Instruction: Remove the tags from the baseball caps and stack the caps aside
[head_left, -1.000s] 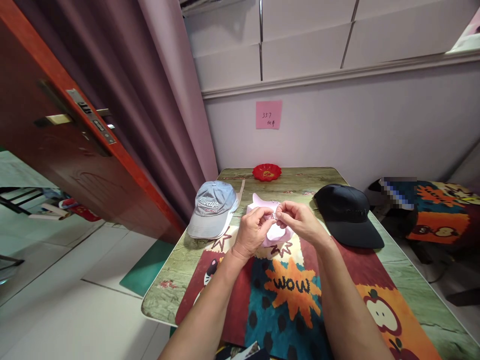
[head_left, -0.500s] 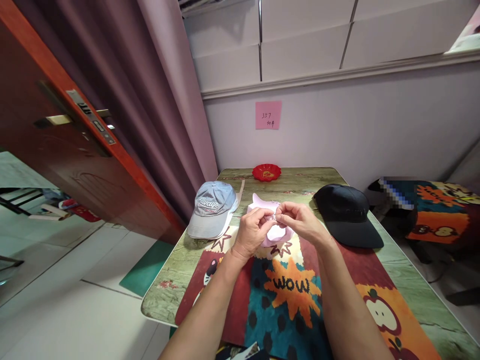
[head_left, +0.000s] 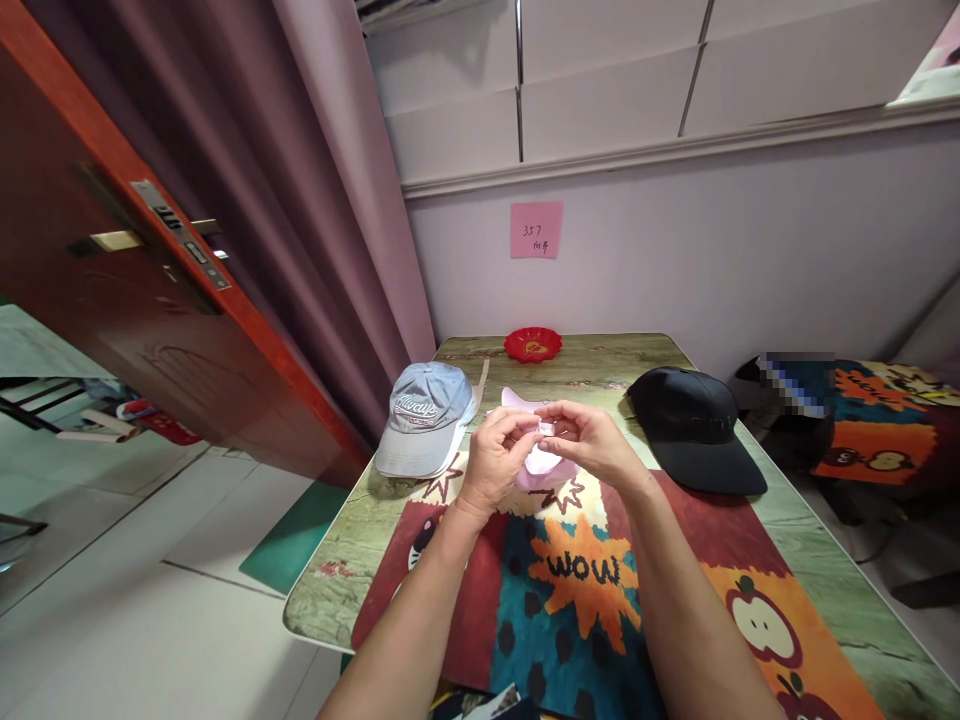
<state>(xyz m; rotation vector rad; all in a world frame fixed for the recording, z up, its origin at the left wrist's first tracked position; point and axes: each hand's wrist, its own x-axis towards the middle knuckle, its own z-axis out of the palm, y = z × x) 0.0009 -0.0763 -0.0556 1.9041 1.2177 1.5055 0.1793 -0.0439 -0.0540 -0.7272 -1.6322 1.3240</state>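
Note:
A pale pink, curved thing [head_left: 551,474], perhaps a cap or sun visor, lies in the middle of the table, largely covered by my hands. Above it, my left hand [head_left: 493,458] and my right hand [head_left: 592,442] meet with their fingertips pinched around a small whitish piece [head_left: 547,429]. Whether that piece belongs to the pink thing is hidden. To the left sits a light blue-grey cap [head_left: 426,415] with lettering on its front. A black cap [head_left: 694,420] rests on the right, its brim facing me.
A red scalloped dish [head_left: 533,345] stands at the back of the wood-patterned table [head_left: 330,570]. A colourful mat [head_left: 570,610] lies under my forearms. The wall bears a pink note [head_left: 536,230]. On the left is a brown door [head_left: 225,350].
My fingers have shifted slightly around the whitish piece, and my right fingers are more raised and spread from the left ones. More of the piece shows now. The caps have not moved.

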